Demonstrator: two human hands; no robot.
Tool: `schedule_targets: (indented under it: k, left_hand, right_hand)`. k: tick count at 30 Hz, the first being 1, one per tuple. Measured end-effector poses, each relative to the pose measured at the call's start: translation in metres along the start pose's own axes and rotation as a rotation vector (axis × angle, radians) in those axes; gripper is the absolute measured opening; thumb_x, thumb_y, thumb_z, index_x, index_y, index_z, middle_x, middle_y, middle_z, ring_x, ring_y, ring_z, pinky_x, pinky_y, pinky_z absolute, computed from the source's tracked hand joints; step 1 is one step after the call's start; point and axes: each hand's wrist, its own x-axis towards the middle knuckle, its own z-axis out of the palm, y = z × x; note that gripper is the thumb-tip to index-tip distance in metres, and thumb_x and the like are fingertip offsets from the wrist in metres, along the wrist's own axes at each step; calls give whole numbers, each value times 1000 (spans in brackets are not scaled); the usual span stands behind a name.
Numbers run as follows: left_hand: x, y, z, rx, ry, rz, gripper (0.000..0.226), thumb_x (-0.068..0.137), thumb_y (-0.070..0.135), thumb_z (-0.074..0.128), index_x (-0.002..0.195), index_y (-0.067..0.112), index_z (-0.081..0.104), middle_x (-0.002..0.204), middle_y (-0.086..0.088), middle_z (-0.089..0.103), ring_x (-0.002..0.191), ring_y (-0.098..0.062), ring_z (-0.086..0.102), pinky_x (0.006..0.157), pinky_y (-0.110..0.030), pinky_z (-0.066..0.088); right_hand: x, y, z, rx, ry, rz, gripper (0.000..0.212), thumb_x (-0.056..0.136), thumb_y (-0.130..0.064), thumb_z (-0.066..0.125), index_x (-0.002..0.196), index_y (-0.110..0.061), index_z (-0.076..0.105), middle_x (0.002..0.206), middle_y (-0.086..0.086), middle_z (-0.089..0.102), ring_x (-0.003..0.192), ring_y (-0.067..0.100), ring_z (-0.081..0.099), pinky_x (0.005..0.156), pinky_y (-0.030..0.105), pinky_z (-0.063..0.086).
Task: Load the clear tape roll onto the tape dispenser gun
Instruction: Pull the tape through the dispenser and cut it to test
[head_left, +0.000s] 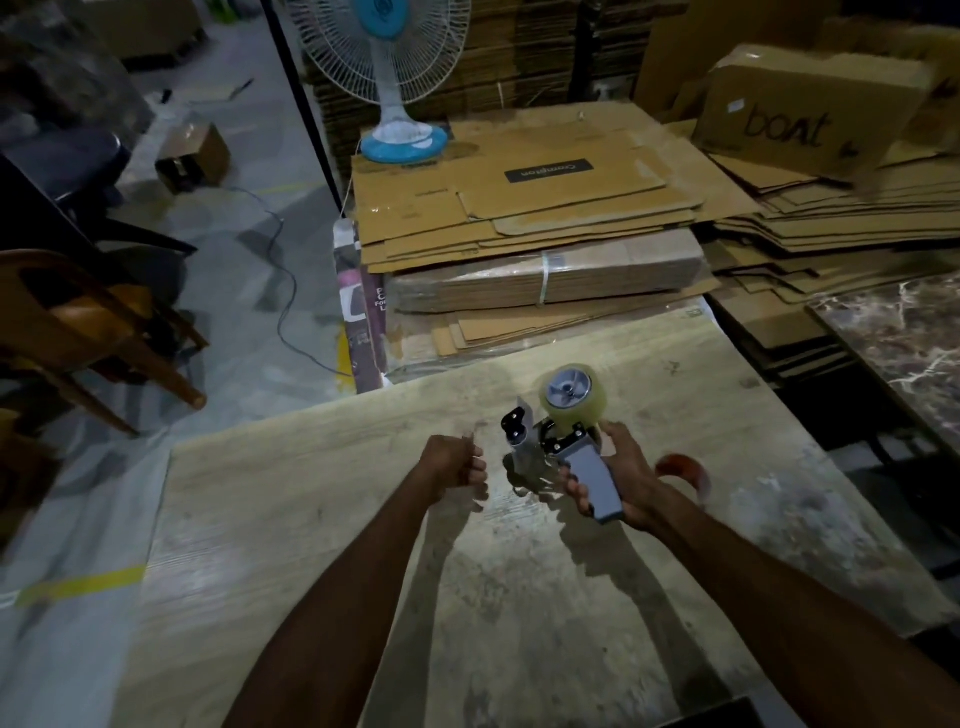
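A tape dispenser gun (558, 449) with a grey handle and metal front plate is held above the wooden table (322, 545). My right hand (621, 480) grips its handle. The clear tape roll (567, 397) sits on the gun's metal hub at the far end. My left hand (454, 462) hovers just left of the gun, fingers curled, and I cannot make out anything between them.
A brown curved object (685, 470) lies on the table right of my right hand. Stacks of flattened cardboard (524, 208) and a blue-based fan (402, 137) stand beyond the table. A wooden chair (88, 322) is at the left, a marble slab (904, 332) at the right.
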Motion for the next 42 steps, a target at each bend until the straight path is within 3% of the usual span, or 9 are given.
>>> schedule_targets:
  k: [3, 7, 11, 14, 18, 24, 28, 32, 42]
  left_hand:
    - [1, -4, 12, -109, -162, -213, 61, 107, 49, 39, 81, -3, 56, 66, -17, 61, 52, -27, 62, 45, -28, 52]
    - [-2, -10, 29, -201, -253, -388, 77, 104, 54, 41, 116, -21, 53, 126, -37, 60, 64, -47, 73, 46, -34, 59]
    - [-5, -7, 39, -334, -271, -403, 65, 104, 46, 46, 107, -17, 58, 84, -33, 71, 57, -35, 72, 42, -27, 55]
    - [0, -3, 45, -427, -211, -370, 45, 105, 30, 50, 117, -13, 53, 89, -27, 69, 78, -32, 66, 44, -27, 56]
    - [0, 1, 53, -439, -194, -320, 18, 101, 8, 52, 99, -9, 58, 79, -23, 70, 60, -31, 70, 42, -27, 56]
    - [-4, 6, 55, -552, -182, -276, 24, 100, 2, 42, 88, -10, 59, 68, -23, 69, 50, -31, 70, 39, -27, 53]
    - [-4, 6, 56, -592, -175, -279, 29, 101, 16, 45, 92, -9, 58, 71, -25, 69, 74, -34, 63, 44, -25, 55]
    - [-3, 5, 61, -573, -202, -314, 45, 100, 33, 58, 89, -10, 63, 67, -22, 67, 71, -26, 61, 44, -21, 53]
    - [-11, 14, 59, -227, -202, -238, 24, 104, 4, 40, 85, -1, 55, 58, -15, 61, 63, -14, 48, 40, -15, 45]
  right_hand:
    - [-2, -1, 3, -74, 129, -114, 73, 76, -80, 59, 80, -9, 76, 79, 14, 57, 60, 26, 52, 55, 30, 42]
    - [-8, -4, 5, -309, 187, -182, 71, 98, -67, 31, 98, -7, 70, 81, 15, 65, 62, 28, 58, 56, 29, 49]
    - [-3, -8, -1, -454, 249, -259, 93, 81, -84, 46, 149, -21, 47, 152, 11, 48, 138, 35, 46, 116, 52, 35]
    - [-6, -11, 4, -470, 215, -236, 42, 106, -49, 31, 118, -23, 62, 118, 6, 68, 106, 34, 65, 101, 51, 47]
    - [-6, -12, 1, -432, 194, -186, 54, 104, -52, 35, 94, -10, 67, 71, 6, 65, 54, 17, 61, 52, 28, 45]
    - [-1, -20, 1, -326, 188, -45, 57, 99, -51, 37, 96, -2, 68, 69, 13, 64, 55, 24, 63, 53, 29, 50]
    - [-8, -22, -4, -280, 191, -16, 56, 98, -49, 34, 71, -6, 57, 51, 5, 53, 38, 16, 48, 40, 21, 38]
    - [-4, -20, -11, -318, 152, -69, 62, 84, -64, 47, 96, -4, 60, 64, 7, 51, 48, 19, 44, 47, 28, 36]
    - [-7, -16, -20, -459, 172, -157, 69, 84, -67, 46, 111, -4, 60, 71, 9, 55, 55, 20, 49, 51, 31, 39]
